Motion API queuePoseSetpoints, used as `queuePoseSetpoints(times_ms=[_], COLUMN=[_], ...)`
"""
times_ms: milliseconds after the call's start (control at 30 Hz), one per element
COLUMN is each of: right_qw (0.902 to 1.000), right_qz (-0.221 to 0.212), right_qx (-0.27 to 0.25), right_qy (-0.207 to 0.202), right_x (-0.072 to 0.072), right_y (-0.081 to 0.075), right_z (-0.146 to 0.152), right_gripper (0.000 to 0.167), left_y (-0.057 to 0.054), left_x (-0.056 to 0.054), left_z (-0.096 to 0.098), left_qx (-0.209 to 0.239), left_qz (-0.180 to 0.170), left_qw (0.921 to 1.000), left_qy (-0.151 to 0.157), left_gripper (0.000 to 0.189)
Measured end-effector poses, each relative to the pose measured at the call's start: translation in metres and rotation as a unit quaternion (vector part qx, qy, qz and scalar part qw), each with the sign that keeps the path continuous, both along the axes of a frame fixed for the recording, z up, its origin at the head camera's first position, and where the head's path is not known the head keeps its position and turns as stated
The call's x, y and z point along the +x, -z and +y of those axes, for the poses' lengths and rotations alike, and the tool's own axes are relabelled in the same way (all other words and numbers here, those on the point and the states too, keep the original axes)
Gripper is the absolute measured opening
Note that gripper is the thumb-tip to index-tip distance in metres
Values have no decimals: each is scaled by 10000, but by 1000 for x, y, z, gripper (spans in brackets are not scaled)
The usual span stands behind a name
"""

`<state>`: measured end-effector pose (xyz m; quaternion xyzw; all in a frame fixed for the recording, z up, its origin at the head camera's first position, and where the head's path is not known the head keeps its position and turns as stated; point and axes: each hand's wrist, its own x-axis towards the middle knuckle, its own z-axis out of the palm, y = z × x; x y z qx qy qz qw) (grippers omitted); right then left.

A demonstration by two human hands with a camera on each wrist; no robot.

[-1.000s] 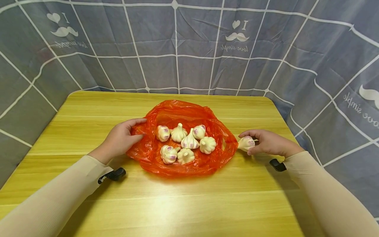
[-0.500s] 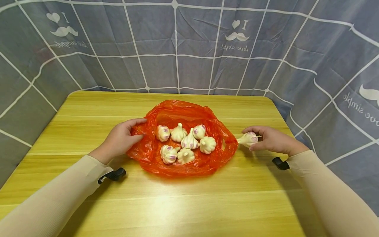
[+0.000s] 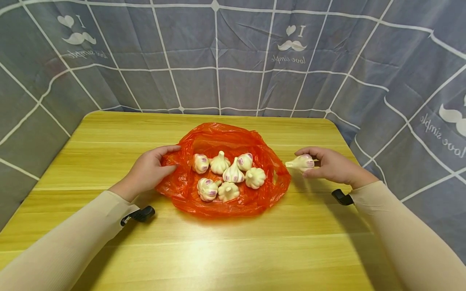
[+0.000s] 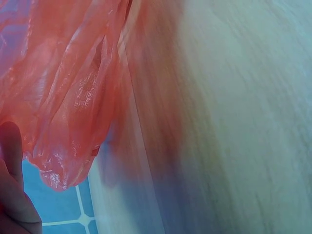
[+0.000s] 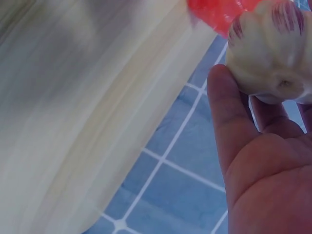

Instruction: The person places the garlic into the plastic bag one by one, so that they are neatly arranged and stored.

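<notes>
A thin red plastic bag (image 3: 229, 137) lies open-mouthed on the table, with several garlic bulbs (image 3: 233, 173) inside, white with purple streaks. At the bag's left side my left hand (image 3: 145, 171) grips the gathered plastic between thumb and fingers. The left wrist view shows the bag's crumpled side (image 4: 73, 97) beside dark fingertips (image 4: 10, 146). My right hand (image 3: 331, 166) holds one more garlic bulb (image 3: 303, 162) by its rounded base, just right of the bag. Its stalk points left and reaches the bag's right edge. In the right wrist view, fingers cup the bulb (image 5: 268, 53) from below.
Light wood-grain table (image 3: 204, 250) under everything. A grey-blue curtain (image 3: 189, 52) with white grid lines stands along the table's back and both sides. Dark camera mounts (image 3: 142, 214) sit at both wrists.
My right hand shifted slightly right, then rose and came back left with the garlic bulb. The bag's right corner drew in a little. My left hand stayed put.
</notes>
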<state>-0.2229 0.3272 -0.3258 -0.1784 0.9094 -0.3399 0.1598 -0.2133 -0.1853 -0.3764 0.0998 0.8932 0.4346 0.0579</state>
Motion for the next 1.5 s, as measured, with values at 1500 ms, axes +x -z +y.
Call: queuePoseSetpoints(times_ms=[1500], right_qw=[9902], right_qz=[500], right_qx=[-321], right_qy=[-1264], right_x=[-25], right_y=[-1], right_z=[-169], right_gripper=[57], left_y=[-2], left_x=[2], left_z=[1], left_qx=[90], left_qz=[147], left_qw=[9998], left_qy=[36], left_gripper=[56])
